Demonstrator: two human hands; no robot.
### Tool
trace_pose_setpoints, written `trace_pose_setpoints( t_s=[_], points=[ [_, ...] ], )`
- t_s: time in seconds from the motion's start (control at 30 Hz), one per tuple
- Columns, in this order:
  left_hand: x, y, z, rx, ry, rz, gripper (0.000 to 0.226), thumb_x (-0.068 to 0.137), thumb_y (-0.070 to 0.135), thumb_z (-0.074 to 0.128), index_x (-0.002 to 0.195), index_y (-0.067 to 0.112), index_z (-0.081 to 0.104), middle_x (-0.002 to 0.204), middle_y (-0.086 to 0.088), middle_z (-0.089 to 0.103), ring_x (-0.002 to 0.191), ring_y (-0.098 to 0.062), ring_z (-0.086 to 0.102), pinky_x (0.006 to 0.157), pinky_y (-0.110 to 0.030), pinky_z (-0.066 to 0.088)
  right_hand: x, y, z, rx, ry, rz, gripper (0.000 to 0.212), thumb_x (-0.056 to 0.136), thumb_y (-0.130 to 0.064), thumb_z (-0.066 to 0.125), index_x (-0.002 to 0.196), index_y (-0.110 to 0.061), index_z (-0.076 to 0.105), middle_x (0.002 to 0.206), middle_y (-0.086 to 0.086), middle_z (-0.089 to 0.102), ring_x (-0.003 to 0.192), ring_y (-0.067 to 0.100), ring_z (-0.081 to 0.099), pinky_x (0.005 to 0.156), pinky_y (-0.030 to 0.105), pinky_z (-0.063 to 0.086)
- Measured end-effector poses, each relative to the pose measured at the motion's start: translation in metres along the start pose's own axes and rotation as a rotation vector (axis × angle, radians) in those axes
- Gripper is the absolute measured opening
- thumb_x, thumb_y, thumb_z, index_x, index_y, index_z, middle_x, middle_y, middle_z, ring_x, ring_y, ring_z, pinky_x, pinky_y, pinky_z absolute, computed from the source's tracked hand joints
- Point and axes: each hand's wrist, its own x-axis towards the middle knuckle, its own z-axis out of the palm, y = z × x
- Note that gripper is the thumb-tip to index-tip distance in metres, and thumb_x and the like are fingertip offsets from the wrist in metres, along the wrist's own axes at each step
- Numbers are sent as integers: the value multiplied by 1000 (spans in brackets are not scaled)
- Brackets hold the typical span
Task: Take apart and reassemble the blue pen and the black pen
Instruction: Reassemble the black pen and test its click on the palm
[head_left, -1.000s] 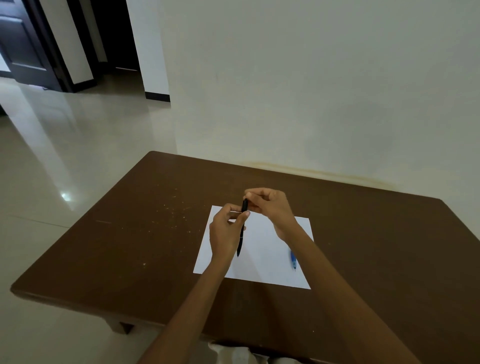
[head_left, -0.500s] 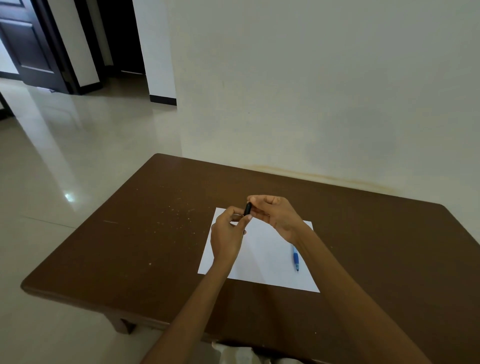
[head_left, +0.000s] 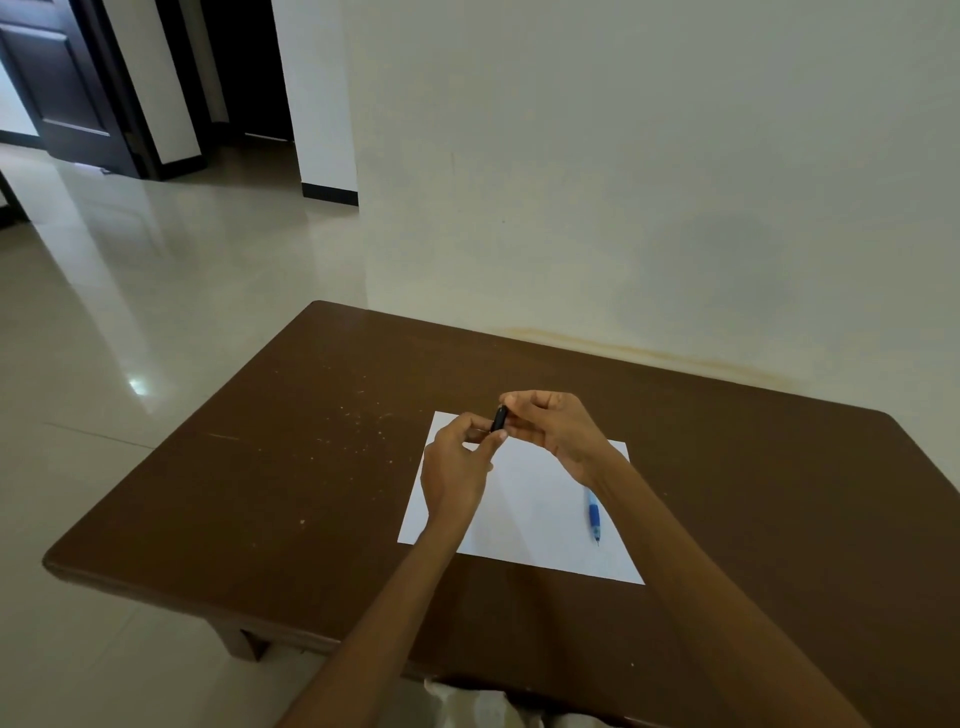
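Both of my hands meet above the far edge of a white sheet of paper (head_left: 524, 514) on the brown table (head_left: 291, 467). Between them is the black pen (head_left: 499, 419), of which only a short dark end shows. My right hand (head_left: 553, 428) pinches that end from the right, and my left hand (head_left: 457, 467) holds the pen's lower part with curled fingers. The rest of the black pen is hidden by my left hand. The blue pen (head_left: 593, 515) lies on the paper's right side, partly under my right forearm, tip toward me.
The table's far edge stands against a pale wall (head_left: 623, 182). Small light specks are scattered on the tabletop (head_left: 358, 415) left of the paper. A glossy tiled floor (head_left: 130, 338) and a dark door (head_left: 57, 88) lie to the left.
A second ago the black pen hung long below my left hand; now only its short top end shows between my hands. The camera view has shifted slightly.
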Motion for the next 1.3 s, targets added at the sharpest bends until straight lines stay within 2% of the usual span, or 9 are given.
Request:
trace_pose_setpoints(
  t_s=[0.27, 0.47, 0.6, 0.67, 0.8, 0.9, 1.0, 1.17, 1.3],
  points=[
    [2, -5, 1, -69, 3, -51, 17, 84, 29, 65, 93, 14, 67, 90, -4, 71, 59, -10, 63, 61, -18, 47, 4, 8, 0, -349, -16, -164, 20, 90, -13, 58, 106, -7, 70, 90, 2, 70, 76, 9, 69, 67, 14, 54],
    [7, -10, 0, -220, 5, -161, 9, 85, 22, 64, 89, 13, 64, 87, -6, 69, 62, -15, 65, 66, -30, 56, 16, 32, 6, -345, 66, -168, 23, 89, -11, 60, 109, -4, 68, 98, 11, 71, 80, 14, 69, 74, 20, 58],
    [16, -17, -2, -335, 40, -263, 6, 85, 18, 65, 88, 14, 63, 83, -3, 68, 67, -17, 66, 53, -20, 53, 45, 69, 2, -591, 242, -46, 25, 90, -13, 59, 112, -3, 66, 112, 15, 68, 95, 25, 67, 87, 29, 54],
    [20, -21, -2, -350, 39, -290, 5, 86, 18, 64, 89, 14, 63, 80, 0, 68, 67, -17, 67, 50, -17, 51, 58, 84, 3, -780, 243, -50, 28, 91, -16, 59, 116, -6, 64, 120, 13, 65, 104, 25, 63, 94, 28, 47],
    [25, -27, 1, -362, 28, -292, 3, 86, 18, 64, 88, 16, 63, 77, 2, 68, 68, -17, 67, 48, -16, 50, 71, 92, 12, -901, 162, -102, 33, 89, -22, 60, 120, -10, 62, 116, 10, 63, 102, 23, 60, 83, 23, 41],
    [24, -30, 3, -368, 29, -291, 3, 86, 17, 64, 88, 16, 63, 76, 2, 68, 68, -18, 67, 47, -16, 50, 79, 94, 15, -966, 141, -110, 21, 89, -17, 60, 104, -6, 70, 105, 11, 67, 96, 24, 62, 77, 25, 44],
    [23, -30, 5, -366, 18, -294, 6, 86, 17, 64, 91, 13, 63, 81, -1, 69, 72, -21, 68, 56, -22, 55, 81, 91, 15, -874, 162, -81, 18, 89, -12, 60, 99, -3, 71, 102, 14, 70, 93, 24, 64, 76, 21, 43],
    [17, -25, 4, -325, 4, -274, 8, 86, 18, 64, 92, 13, 63, 86, -2, 68, 74, -20, 66, 63, -24, 55, 48, 44, 13, -251, 155, -95, 25, 91, -8, 56, 114, -2, 64, 105, 15, 67, 88, 18, 64, 85, 29, 55],
    [9, -12, 1, -314, -1, -247, 8, 86, 18, 64, 92, 13, 63, 86, -3, 67, 70, -17, 66, 62, -23, 54, 24, 12, 10, -147, 49, -125, 27, 88, -10, 62, 114, -6, 55, 94, 9, 64, 84, 20, 66, 85, 33, 57]
  ],
)
